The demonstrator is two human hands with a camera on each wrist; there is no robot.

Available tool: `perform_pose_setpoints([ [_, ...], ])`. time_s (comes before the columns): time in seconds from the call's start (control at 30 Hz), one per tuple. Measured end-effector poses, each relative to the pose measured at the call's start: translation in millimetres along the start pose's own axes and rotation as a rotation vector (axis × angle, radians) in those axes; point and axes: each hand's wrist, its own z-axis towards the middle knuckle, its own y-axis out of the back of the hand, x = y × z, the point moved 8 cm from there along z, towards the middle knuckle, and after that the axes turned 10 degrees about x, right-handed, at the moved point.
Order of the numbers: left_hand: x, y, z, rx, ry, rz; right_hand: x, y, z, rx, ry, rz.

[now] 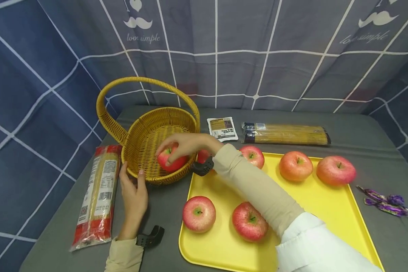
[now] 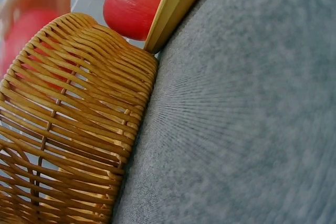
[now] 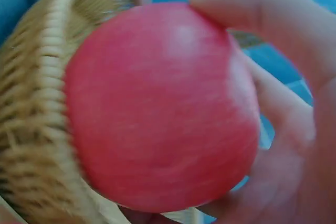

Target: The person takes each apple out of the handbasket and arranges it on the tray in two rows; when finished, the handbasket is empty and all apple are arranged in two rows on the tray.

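Note:
My right hand (image 1: 185, 145) grips a red apple (image 1: 171, 158) inside the near right part of the wicker basket (image 1: 149, 151). In the right wrist view the apple (image 3: 163, 108) fills the middle, with thumb and fingers curled round it beside the woven rim. My left hand (image 1: 134, 194) touches the basket's near left side, fingers fairly straight and thumb spread. From the left wrist, the basket's woven wall (image 2: 68, 124) is seen close up, and that hand is out of sight. Several other apples (image 1: 198, 214) lie on the yellow tray (image 1: 214, 251) to the right, one partly hidden behind my right wrist.
A red-ended noodle packet (image 1: 98, 196) lies left of the basket. Behind the tray are a small white-edged packet (image 1: 222, 129) and a long pack of noodles (image 1: 285, 134). Purple-wrapped sweets (image 1: 384, 202) lie at the right. The basket's tall handle (image 1: 146, 79) arches up at the back.

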Motion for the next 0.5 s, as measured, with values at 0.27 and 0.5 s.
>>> perform_pose_setpoints([
  [0.27, -2.8, 0.8, -2.8, 0.010, 0.002, 0.006, 30.5, 23.2, -97.2, -0.190, 0.176, 0.036],
  [0.5, -4.9, 1.1, -3.0, 0.024, 0.007, 0.017, 7.4, 17.3, -224.9, -0.342, 0.011, -0.088],
])
